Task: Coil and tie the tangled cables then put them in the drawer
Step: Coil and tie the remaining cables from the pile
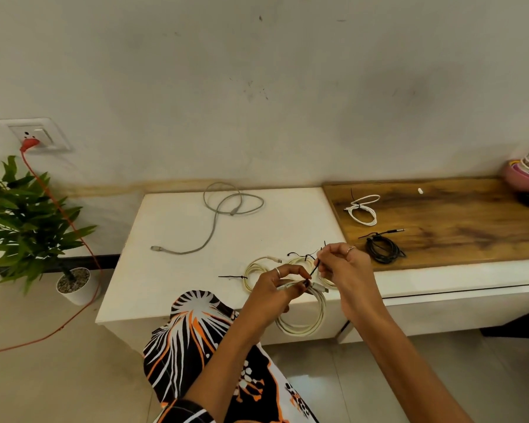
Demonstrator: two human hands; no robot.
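Nearest the camera, a coiled cream cable (303, 315) hangs in front of the white cabinet's (171, 270) front edge, its loops dropping below the left hand (272, 290), whose fingers are curled round the top of the coil where the strands gather. Just above and to the right, the right hand (344, 267) pinches a thin black tie (315, 267) between thumb and fingertips, the tie slanting down to the gathered strands at the left thumb. On the cabinet top just behind the hands lie two cream coils already tied with black ties (258, 271). Farther back an untied grey cable (226, 209) sprawls in loose loops. To the right, on the wooden top (455, 227), rest a tied black coil (382, 250) and, beyond it, a tied white coil (362, 209).
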